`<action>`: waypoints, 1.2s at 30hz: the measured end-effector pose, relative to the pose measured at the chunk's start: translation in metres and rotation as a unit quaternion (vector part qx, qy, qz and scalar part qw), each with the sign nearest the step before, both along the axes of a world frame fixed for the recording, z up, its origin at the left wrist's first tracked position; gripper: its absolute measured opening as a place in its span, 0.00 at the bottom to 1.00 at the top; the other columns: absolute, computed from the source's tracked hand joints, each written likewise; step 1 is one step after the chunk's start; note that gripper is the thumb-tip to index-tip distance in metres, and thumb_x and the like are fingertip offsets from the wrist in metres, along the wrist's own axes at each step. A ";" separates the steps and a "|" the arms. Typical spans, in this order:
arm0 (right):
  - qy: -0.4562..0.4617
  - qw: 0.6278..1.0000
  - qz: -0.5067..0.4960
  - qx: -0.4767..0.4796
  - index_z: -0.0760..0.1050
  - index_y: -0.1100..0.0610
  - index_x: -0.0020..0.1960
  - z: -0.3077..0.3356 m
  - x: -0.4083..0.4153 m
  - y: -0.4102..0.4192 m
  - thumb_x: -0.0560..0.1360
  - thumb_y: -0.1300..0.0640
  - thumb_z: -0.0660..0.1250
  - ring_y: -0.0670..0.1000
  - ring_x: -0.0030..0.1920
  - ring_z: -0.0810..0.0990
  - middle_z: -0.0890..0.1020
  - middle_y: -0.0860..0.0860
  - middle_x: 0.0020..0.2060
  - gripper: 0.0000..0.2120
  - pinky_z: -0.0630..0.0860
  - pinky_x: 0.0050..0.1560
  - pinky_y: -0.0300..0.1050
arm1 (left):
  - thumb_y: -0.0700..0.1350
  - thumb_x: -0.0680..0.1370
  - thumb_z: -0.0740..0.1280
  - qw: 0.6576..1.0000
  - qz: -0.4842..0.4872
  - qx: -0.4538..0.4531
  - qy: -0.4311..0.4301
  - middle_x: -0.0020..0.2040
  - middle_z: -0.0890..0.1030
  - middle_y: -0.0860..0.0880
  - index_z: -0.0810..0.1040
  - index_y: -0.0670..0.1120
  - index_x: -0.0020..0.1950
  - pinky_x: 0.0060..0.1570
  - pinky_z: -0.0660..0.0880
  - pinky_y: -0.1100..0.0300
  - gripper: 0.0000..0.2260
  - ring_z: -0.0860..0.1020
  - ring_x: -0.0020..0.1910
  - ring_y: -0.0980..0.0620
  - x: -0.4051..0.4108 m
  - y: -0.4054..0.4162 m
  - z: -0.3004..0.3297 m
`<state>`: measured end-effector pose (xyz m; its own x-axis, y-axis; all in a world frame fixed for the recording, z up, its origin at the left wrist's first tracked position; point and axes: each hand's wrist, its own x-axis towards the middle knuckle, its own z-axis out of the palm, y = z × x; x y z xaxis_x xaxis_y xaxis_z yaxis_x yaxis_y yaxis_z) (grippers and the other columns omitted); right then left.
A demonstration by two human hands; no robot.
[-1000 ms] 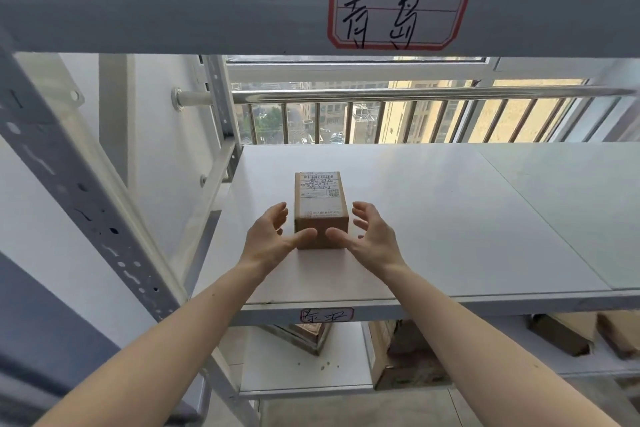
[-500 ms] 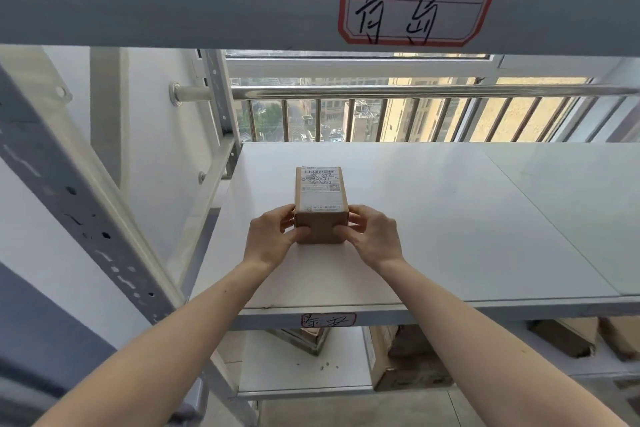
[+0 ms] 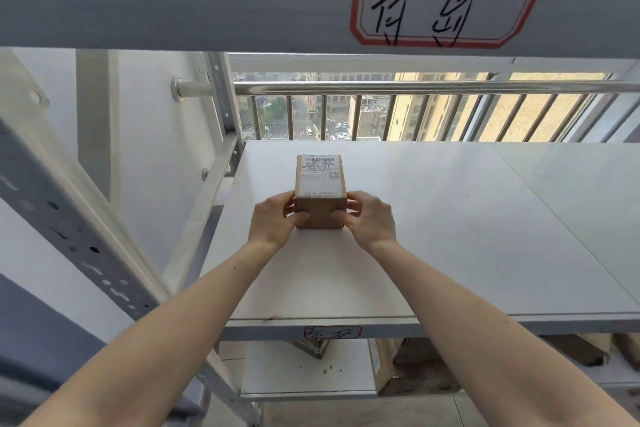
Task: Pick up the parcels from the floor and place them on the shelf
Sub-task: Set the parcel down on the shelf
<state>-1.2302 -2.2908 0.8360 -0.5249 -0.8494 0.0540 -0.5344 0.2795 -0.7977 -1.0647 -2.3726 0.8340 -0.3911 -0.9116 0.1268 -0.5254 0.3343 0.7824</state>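
Both hands [image 3: 273, 220] [image 3: 370, 218] grip the parcel [image 3: 320, 191], seemingly resting on the shelf [image 3: 450, 218].

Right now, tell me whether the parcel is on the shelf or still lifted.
On the shelf: the parcel sits flat on the board.

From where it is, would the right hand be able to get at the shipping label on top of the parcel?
Probably yes. The right hand already grips the parcel at its near right side, and the label on top lies uncovered just beyond its fingers.
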 end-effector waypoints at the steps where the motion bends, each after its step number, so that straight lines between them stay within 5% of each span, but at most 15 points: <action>1: -0.002 1.000 -0.001 0.001 0.81 0.50 0.60 0.000 0.000 -0.002 0.69 0.53 0.75 0.48 0.48 0.86 0.87 0.48 0.52 0.20 0.80 0.58 0.50 | 0.40 0.72 0.75 1.000 0.002 0.000 -0.003 0.51 0.87 0.46 0.84 0.45 0.57 0.52 0.75 0.61 0.14 0.85 0.51 0.48 -0.001 -0.002 0.000; 13: 0.002 1.000 -0.008 0.005 0.81 0.50 0.61 0.001 0.001 -0.007 0.69 0.52 0.75 0.49 0.48 0.86 0.86 0.47 0.54 0.20 0.79 0.58 0.51 | 0.39 0.73 0.75 1.000 0.002 0.016 0.001 0.52 0.87 0.46 0.84 0.44 0.58 0.50 0.72 0.65 0.14 0.82 0.49 0.52 -0.003 -0.005 0.003; 19: -0.007 1.000 -0.015 0.024 0.76 0.53 0.67 -0.006 0.002 -0.003 0.70 0.50 0.76 0.50 0.52 0.85 0.83 0.50 0.61 0.27 0.78 0.60 0.52 | 0.41 0.72 0.76 0.998 0.006 0.054 0.010 0.56 0.86 0.44 0.82 0.40 0.56 0.61 0.77 0.53 0.14 0.84 0.57 0.47 0.000 -0.005 -0.002; 23: -0.028 0.999 -0.024 0.013 0.73 0.57 0.69 -0.011 0.006 0.005 0.71 0.52 0.76 0.53 0.53 0.84 0.82 0.54 0.61 0.29 0.78 0.60 0.51 | 0.43 0.73 0.75 0.997 0.027 0.077 0.012 0.62 0.82 0.41 0.79 0.38 0.60 0.64 0.74 0.54 0.18 0.79 0.64 0.45 0.003 0.004 -0.008; 31: -0.013 0.990 -0.133 -0.039 0.73 0.59 0.58 -0.012 0.033 0.027 0.76 0.53 0.70 0.53 0.48 0.81 0.81 0.54 0.54 0.15 0.72 0.47 0.44 | 0.49 0.77 0.71 0.996 0.073 0.050 0.021 0.70 0.77 0.40 0.70 0.39 0.74 0.70 0.70 0.52 0.28 0.75 0.70 0.43 0.014 0.029 -0.013; 36: -0.022 0.988 -0.153 -0.021 0.70 0.56 0.56 -0.012 0.059 0.044 0.79 0.52 0.64 0.53 0.44 0.77 0.79 0.48 0.43 0.10 0.69 0.44 0.45 | 0.48 0.78 0.70 0.992 0.101 0.033 0.065 0.67 0.78 0.43 0.72 0.42 0.72 0.62 0.75 0.55 0.24 0.79 0.62 0.47 0.022 0.052 -0.012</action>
<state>-1.1715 -2.2468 0.8236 -0.7600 -0.6473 0.0576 -0.3942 0.3887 -0.8328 -1.0425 -2.3205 0.8222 -0.1830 -0.9778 0.1016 -0.4694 0.1777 0.8649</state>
